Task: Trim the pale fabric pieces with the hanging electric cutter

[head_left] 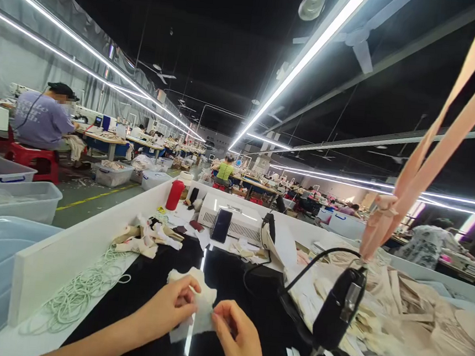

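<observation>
Both hands are over the glossy black tabletop (pixel 135 302), at a small cream-white fabric piece (pixel 201 285). My left hand (pixel 168 305) pinches its left side between thumb and fingers. On the right side, the thumb and curled fingers of my right hand (pixel 240 333) close on the fabric's edge. A thinner, see-through white sheet (pixel 182 331) hangs or lies below the cream piece; whether the two are joined, I cannot tell.
A black hand tool (pixel 340 309) hangs by a pink strap (pixel 422 155) at right, before piled beige garments (pixel 429 311). Pale green cord (pixel 81 297) lies left along a white wall (pixel 90 243). Behind stand a phone (pixel 221 225), a white machine (pixel 242 223) and a red bottle (pixel 174 195).
</observation>
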Motion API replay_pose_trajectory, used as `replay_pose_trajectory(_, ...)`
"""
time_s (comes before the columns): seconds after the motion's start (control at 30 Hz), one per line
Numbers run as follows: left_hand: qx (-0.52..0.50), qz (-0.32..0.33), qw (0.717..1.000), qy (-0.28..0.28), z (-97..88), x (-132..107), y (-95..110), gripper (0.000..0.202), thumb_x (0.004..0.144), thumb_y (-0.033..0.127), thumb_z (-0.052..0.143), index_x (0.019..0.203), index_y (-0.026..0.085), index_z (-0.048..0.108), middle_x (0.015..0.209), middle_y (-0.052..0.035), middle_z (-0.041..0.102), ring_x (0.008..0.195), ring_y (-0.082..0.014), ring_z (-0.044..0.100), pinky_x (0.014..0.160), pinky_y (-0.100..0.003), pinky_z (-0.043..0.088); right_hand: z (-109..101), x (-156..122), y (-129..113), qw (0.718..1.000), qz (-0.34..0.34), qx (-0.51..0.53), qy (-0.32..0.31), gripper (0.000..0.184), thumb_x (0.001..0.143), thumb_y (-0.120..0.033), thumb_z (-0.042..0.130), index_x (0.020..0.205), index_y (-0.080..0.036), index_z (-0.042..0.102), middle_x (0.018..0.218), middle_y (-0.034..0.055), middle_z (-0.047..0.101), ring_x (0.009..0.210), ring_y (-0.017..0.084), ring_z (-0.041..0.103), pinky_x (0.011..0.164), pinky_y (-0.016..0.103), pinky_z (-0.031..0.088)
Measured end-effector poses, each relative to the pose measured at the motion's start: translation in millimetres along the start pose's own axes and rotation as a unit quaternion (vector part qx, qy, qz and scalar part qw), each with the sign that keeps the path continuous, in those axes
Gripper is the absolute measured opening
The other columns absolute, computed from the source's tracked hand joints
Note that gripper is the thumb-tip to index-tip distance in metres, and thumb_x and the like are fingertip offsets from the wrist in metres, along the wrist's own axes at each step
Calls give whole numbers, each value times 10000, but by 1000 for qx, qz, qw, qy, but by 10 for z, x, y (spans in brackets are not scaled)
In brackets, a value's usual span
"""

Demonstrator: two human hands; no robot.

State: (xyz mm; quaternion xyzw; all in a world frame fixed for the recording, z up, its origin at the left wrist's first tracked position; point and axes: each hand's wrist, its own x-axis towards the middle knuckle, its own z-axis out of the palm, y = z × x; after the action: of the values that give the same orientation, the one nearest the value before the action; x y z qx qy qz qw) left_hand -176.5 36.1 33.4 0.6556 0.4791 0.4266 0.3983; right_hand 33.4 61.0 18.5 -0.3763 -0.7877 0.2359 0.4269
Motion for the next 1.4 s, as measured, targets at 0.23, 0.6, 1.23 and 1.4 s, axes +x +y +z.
replay_pose_trajectory(0.23, 119, 44, 989, 69, -372, 493, -95, 288, 844, 285, 547, 1124, 221, 566, 884, 20, 630, 703, -155, 589, 684, -283, 455, 247, 454, -55, 992, 20, -115, 40, 193, 970, -325, 546, 853, -247, 677, 799, -5, 674, 704, 204, 614, 651, 295, 434)
replay_pose_trajectory(0.6, 335, 94, 937, 9, -341, 802, -397, 264, 962, 172, 603, 1224, 157, 614, 1021, -41, 695, 954, -213, 669, 916, -415, 516, 446, 540, 103, 959, -24, -281, 32, 196, 901, -81, 649, 780, -228, 696, 766, 16, 711, 760, 244, 616, 711, 356, 352)
replay_pose_trajectory(1.23, 349, 199, 915, 32, -128, 115, 64, 262, 998, 136, 433, 1141, 218, 636, 1182, -39, 667, 1115, -209, 610, 1023, -362, 452, -440, -579, -219, 972, -142, -187, 3, 345, 896, -15, 426, 994, -273, 633, 996, 7, 707, 947, 191, 665, 828, 366, 554)
replay_pose_trajectory(1.4, 322, 215, 921, -32, 240, -143, 209, 266, 971, 98, 459, 1062, 236, 668, 1090, -6, 698, 1034, -187, 650, 962, -310, 475, -1100, -1036, 197, 973, -29, -222, 62, 182, 1009, -247, 508, 1083, -305, 664, 1076, 24, 715, 997, 206, 679, 873, 365, 553)
